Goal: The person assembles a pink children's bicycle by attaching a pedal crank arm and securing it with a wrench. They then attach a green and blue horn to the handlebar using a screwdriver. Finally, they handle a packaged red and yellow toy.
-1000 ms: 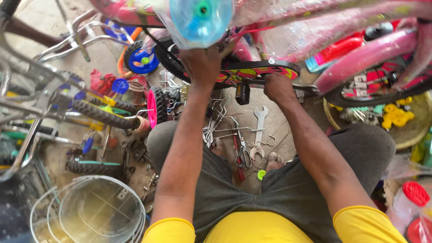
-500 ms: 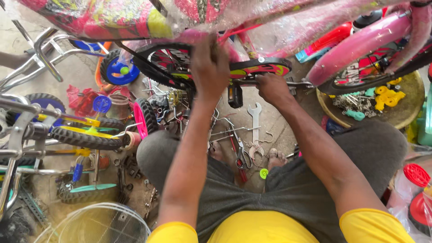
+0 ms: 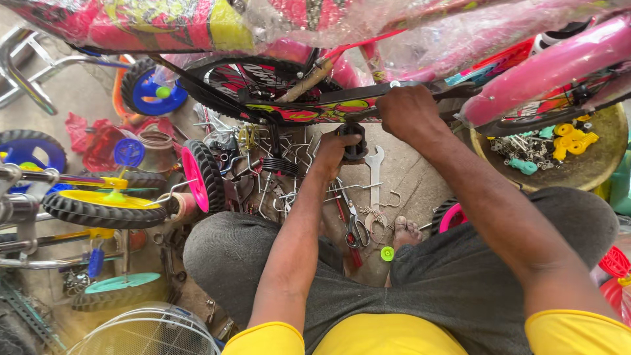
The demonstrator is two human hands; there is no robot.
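Hands first: the left hand [image 3: 336, 150] is closed round a black plastic bicycle pedal [image 3: 353, 139] that hangs under the bicycle, fingers wrapped over its block. The right hand [image 3: 409, 113] is clenched on the dark metal crank arm [image 3: 368, 92] just above and to the right of that pedal, knuckles upward. Both forearms reach forward from yellow sleeves over grey-trousered knees; the person sits low on the concrete floor [image 3: 407, 171].

Pedal and crank belong to a small pink child's bicycle wrapped in clear plastic film [image 3: 420, 33], which spans the top of the view, its black-tyred wheel with a colourful chain guard [image 3: 263, 82] directly behind the hands.

Below the hands, on the floor, lie a flat silver open-ended spanner [image 3: 375, 172], a pair of scissors with dark handles [image 3: 356, 231], loose wire hooks and a small green plastic cap [image 3: 386, 253]. One bare foot [image 3: 405, 231] shows beside the scissors.

To the left stand small stabiliser wheels: one with a pink hub [image 3: 200, 176], one with a yellow hub [image 3: 108, 204], one with a blue hub [image 3: 152, 91]. A white wire basket [image 3: 141, 332] sits at the lower left. At the right, a round brass-coloured tray [image 3: 585, 167] holds yellow and teal plastic fittings and silver bolts.
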